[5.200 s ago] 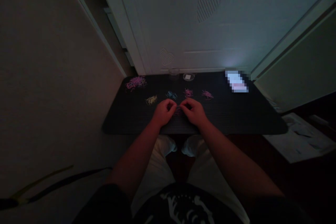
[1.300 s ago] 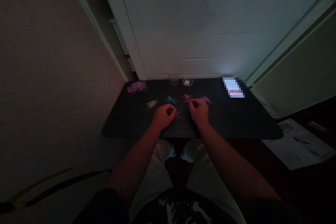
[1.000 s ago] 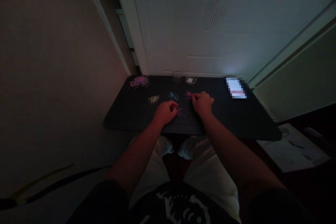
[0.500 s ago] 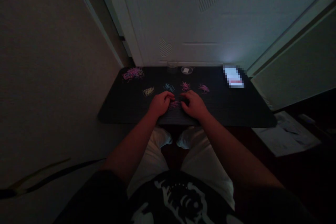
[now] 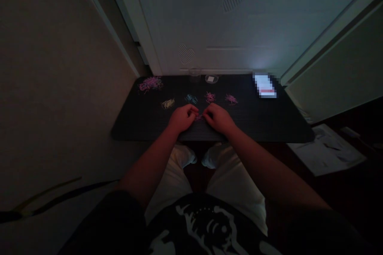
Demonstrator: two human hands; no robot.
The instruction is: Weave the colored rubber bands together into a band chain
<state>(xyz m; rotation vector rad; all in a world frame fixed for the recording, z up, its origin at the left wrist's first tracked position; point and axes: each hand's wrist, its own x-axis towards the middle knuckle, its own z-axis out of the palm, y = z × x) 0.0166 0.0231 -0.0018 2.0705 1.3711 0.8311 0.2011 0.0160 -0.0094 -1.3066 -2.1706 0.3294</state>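
Note:
Close to the near edge of the dark table (image 5: 140, 123), a small pile of thin purple strips (image 5: 199, 117) lies between my hands. My left hand (image 5: 183, 117) presses at the pile's left side with curled fingers. From the right, my right hand (image 5: 219, 118) has its thumb and fingertips drawn together on the strips. The fingertips partly hide the pile. Just beyond the hands lie separate piles of similar thin pieces: a pale yellow pile (image 5: 168, 103), a blue pile (image 5: 191, 98), a red-pink pile (image 5: 210, 97) and a pink pile (image 5: 231, 99).
A larger mixed-colour pile (image 5: 150, 84) lies at the far left corner. Along the back stand a clear cup (image 5: 195, 75) and a round clear lid (image 5: 211, 79) with a white square. A lit phone (image 5: 265, 85) is at the far right, before a white door (image 5: 197, 16).
My right hand has moved slightly left, its fingers closing in, so the gap between my hands is narrower. The purple pile looks more compact. My left hand is almost still.

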